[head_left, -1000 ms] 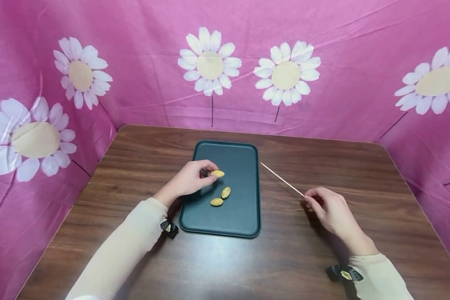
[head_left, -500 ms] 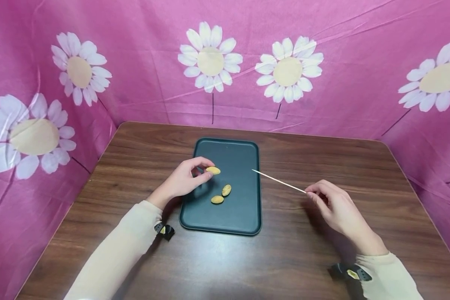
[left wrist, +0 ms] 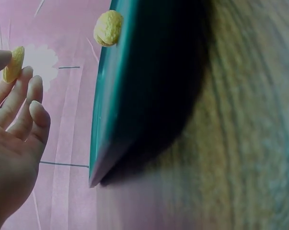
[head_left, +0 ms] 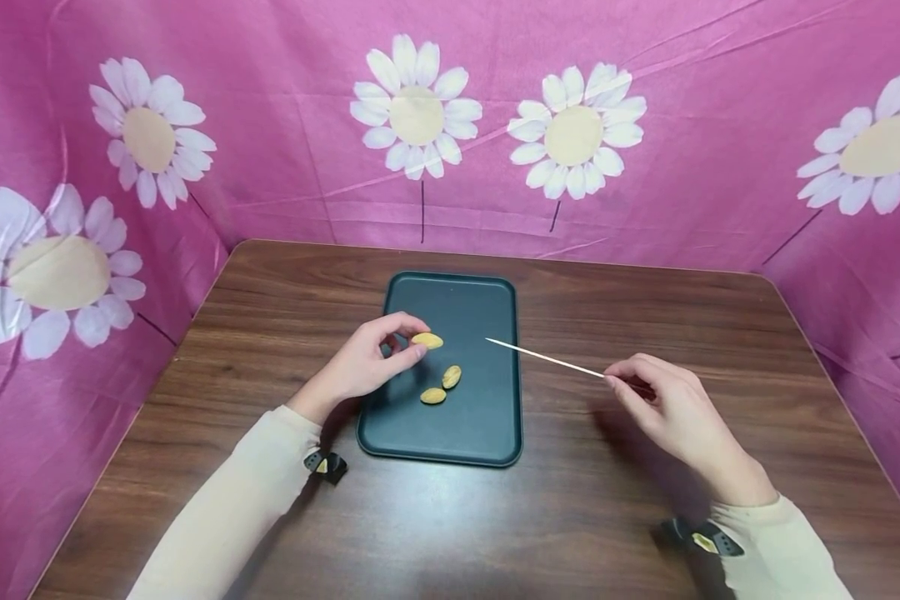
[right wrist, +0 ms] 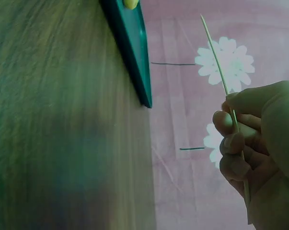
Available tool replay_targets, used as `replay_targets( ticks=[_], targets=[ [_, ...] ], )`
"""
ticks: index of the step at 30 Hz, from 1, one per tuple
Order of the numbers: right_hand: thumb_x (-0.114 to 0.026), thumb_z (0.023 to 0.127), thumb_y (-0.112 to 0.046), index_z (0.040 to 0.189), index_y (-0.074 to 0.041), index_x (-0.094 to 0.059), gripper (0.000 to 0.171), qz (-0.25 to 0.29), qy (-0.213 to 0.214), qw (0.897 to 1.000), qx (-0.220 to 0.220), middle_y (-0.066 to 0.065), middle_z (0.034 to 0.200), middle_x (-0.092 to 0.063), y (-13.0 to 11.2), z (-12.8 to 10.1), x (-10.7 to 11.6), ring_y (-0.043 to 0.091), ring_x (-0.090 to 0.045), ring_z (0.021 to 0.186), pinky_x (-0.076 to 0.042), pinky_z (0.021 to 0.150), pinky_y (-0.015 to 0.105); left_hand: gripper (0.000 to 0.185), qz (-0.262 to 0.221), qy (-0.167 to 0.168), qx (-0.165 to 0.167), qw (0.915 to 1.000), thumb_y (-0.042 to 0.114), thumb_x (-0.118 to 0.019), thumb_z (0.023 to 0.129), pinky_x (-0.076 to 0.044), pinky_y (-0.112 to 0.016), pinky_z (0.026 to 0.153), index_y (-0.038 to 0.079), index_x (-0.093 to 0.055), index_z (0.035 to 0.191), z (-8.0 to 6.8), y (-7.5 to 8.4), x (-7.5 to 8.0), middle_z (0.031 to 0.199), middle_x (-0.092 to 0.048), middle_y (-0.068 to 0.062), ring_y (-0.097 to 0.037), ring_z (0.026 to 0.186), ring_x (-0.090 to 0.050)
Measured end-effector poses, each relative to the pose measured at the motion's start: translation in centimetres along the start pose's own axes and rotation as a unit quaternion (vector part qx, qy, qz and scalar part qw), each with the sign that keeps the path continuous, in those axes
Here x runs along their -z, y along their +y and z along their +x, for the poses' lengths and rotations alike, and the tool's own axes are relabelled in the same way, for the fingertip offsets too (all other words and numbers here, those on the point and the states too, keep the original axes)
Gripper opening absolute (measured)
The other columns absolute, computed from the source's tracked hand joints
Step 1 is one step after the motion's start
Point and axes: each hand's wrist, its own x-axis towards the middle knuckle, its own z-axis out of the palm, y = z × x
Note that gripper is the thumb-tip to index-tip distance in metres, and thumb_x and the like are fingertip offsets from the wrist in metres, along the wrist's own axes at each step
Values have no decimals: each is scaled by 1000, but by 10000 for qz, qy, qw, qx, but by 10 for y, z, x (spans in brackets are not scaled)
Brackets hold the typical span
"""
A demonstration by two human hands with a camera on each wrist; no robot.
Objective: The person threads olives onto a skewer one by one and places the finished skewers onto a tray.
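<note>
In the head view my left hand (head_left: 371,358) pinches a yellow, wrinkled, oval fruit-like piece (head_left: 429,341) between thumb and fingertips, above a dark green tray (head_left: 480,433). Two similar yellow pieces (head_left: 452,377) lie close together on the tray, nearer to me. My right hand (head_left: 671,408) grips a thin wooden skewer (head_left: 543,357) near its back end. The skewer's pointed tip reaches over the tray's right edge, towards the pinched piece but apart from it. From the right wrist view, the skewer (right wrist: 214,53) runs back along the curled fingers (right wrist: 233,143).
The tray rests on a brown wood-grain table (head_left: 592,517). Pink cloth (head_left: 285,150) printed with white daisies hangs behind the table and at both sides. Black wrist cameras (head_left: 326,465) are strapped at both sleeves.
The skewer has swung from beside the tray to over its right part, its tip now closer to the left hand. The left hand, still pinching the yellow piece, has shifted slightly left.
</note>
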Motion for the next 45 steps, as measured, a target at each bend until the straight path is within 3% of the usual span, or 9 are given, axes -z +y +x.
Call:
replay_targets(
  ticks=[12, 18, 25, 28, 31, 35, 38, 40, 45],
  targets=[
    [-81, 80, 13, 101, -13, -76, 33, 188, -77, 9983, 543, -11, 87, -67, -10, 10, 4, -7, -48, 73, -38, 63, 12, 22, -22, 8, -410, 9992, 11, -75, 101, -51, -28, 76, 11, -75, 123, 1, 8, -4, 115, -73, -2, -17, 96, -61],
    [-76, 96, 0, 102, -10, -77, 12, 340, 16, 9957, 863, -7, 88, -68, -14, 15, 0, -1, -51, 74, -39, 64, 14, 22, -33, 34, -717, 9974, 9, -75, 100, -51, -30, 73, 10, -75, 122, 1, 13, -6, 115, -72, -3, -16, 96, -60],
    [-79, 83, 10, 102, -13, -76, 30, 255, -58, 9968, 761, -9, 88, -68, -19, 17, 0, -4, -50, 75, -40, 65, 14, 21, -37, 89, -915, 9958, 6, -74, 100, -50, -31, 75, 7, -75, 121, 2, 15, -10, 112, -72, -6, -17, 97, -60],
    [-76, 93, 2, 103, -12, -76, 17, 254, -100, 9968, 756, -9, 89, -67, -20, 18, 0, -4, -49, 75, -40, 65, 13, 21, -10, 119, -940, 9955, 6, -74, 100, -49, -30, 75, 8, -75, 121, 2, 16, -10, 112, -72, -6, -20, 96, -61],
    [-75, 94, 2, 103, -12, -76, 17, 270, -106, 9964, 794, -9, 90, -68, -20, 19, -1, -4, -50, 75, -40, 64, 14, 20, 18, 120, -932, 9956, 8, -75, 100, -49, -31, 75, 9, -75, 120, 1, 17, -11, 112, -72, -5, -24, 95, -62],
    [-72, 103, -8, 103, -12, -76, 6, 343, -16, 9954, 897, -6, 89, -70, -20, 19, -4, -1, -51, 73, -39, 62, 14, 20, 46, 90, -904, 9959, 9, -75, 100, -49, -33, 75, 9, -75, 121, 1, 17, -11, 112, -72, -4, -28, 95, -62],
    [-58, 113, -32, 103, -12, -76, 29, 361, 50, 9942, 1007, -4, 88, -70, -19, 20, -6, 1, -51, 71, -39, 61, 14, 20, 50, 67, -914, 9958, 9, -75, 101, -49, -32, 75, 9, -75, 121, 1, 17, -12, 112, -72, -4, -27, 96, -62],
    [-52, 114, -38, 103, -11, -77, 38, 316, 67, 9936, 1086, -4, 88, -70, -19, 20, -6, 1, -50, 70, -39, 61, 15, 20, 36, 63, -934, 9956, 9, -75, 100, -50, -31, 75, 9, -75, 121, 1, 17, -12, 112, -72, -4, -25, 96, -62],
    [-48, 115, -41, 102, -11, -77, 43, 190, 87, 9924, 1212, -4, 88, -70, -20, 22, -5, 2, -50, 72, -40, 63, 17, 20, -83, 38, -968, 9953, 7, -76, 100, -51, -32, 74, 9, -75, 120, 1, 17, -14, 112, -72, -5, -29, 93, -62]
  ],
)
